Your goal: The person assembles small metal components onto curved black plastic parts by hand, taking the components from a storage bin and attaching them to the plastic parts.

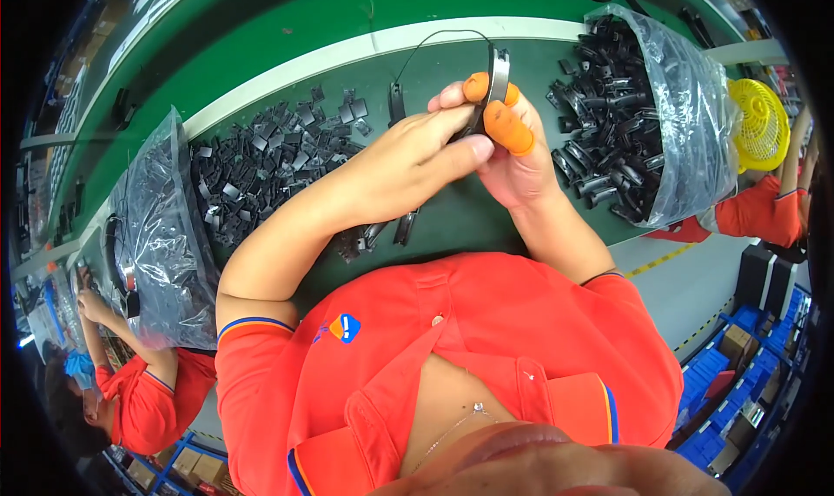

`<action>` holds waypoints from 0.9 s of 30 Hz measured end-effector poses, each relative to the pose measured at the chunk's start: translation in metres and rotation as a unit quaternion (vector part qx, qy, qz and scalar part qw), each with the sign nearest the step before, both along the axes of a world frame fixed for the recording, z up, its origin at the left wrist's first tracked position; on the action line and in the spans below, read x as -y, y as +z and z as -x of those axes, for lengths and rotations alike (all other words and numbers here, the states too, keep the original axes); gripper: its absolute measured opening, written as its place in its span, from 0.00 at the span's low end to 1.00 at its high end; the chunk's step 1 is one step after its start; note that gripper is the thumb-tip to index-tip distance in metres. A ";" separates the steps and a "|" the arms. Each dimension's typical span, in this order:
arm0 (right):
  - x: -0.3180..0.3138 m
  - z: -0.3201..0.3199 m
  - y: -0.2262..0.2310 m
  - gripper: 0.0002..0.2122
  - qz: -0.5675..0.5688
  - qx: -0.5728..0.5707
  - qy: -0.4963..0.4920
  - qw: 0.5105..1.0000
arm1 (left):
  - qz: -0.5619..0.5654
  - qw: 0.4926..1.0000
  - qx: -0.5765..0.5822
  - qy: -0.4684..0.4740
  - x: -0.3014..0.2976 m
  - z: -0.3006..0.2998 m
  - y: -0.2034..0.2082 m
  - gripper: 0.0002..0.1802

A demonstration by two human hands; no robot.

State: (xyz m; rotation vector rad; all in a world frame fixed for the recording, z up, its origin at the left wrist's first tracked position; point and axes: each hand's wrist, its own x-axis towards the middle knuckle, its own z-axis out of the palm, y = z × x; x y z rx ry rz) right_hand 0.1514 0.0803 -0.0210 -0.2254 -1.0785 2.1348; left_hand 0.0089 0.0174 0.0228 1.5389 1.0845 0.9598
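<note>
Over the green bench I hold a black curved band (499, 72), which looks like a headphone headband, tilted nearly upright between both hands. My right hand (524, 153), with orange finger cots on its thumb and a finger, pinches the band's middle. My left hand (423, 155) is closed around its lower end, and the fingers hide that end. A thin black wire arcs from the band's top leftward to another black curved piece (397, 103), which is beyond my left hand. Below my left wrist lie a few black curved parts (406, 227).
Many small black plastic pieces (261, 153) spill from a clear bag (165, 235) at left. At right, another clear bag (691, 118) spills black curved parts (608, 122). Beyond it hangs a yellow basket (758, 124). Co-workers in red sit at left (161, 400) and right (764, 211).
</note>
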 end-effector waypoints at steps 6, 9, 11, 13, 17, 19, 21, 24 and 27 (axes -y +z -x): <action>-0.010 0.002 -0.006 0.17 0.037 -0.053 0.069 0.996 | -0.018 0.998 -0.049 -0.025 -0.005 0.012 -0.008 0.15; -0.020 0.006 -0.001 0.18 0.026 -0.041 0.090 0.995 | 0.005 0.999 0.015 -0.029 -0.013 0.019 -0.013 0.14; -0.029 0.015 0.009 0.19 0.039 0.047 0.098 0.993 | -0.016 0.999 -0.035 -0.008 -0.021 0.029 -0.010 0.14; -0.052 0.036 0.001 0.19 0.032 0.080 -0.026 0.996 | 0.011 0.997 -0.063 0.037 -0.032 0.048 -0.008 0.16; -0.148 0.044 -0.021 0.15 -0.087 0.281 -0.207 0.933 | -0.162 0.885 -0.369 0.233 -0.071 0.109 -0.013 0.15; -0.209 0.044 -0.043 0.16 -0.271 0.360 -0.317 0.834 | -0.170 0.820 -0.463 0.290 -0.091 0.139 -0.021 0.14; -0.249 0.046 -0.040 0.18 -0.388 0.506 -0.328 0.697 | -0.167 0.780 -0.532 0.284 -0.101 0.182 -0.044 0.13; -0.298 0.041 -0.068 0.18 -0.491 0.638 -0.306 0.508 | -0.069 0.686 -0.681 0.246 -0.101 0.230 -0.085 0.15; -0.306 0.033 -0.071 0.08 -0.525 0.638 -0.309 0.472 | -0.100 0.703 -0.649 0.273 -0.098 0.225 -0.087 0.21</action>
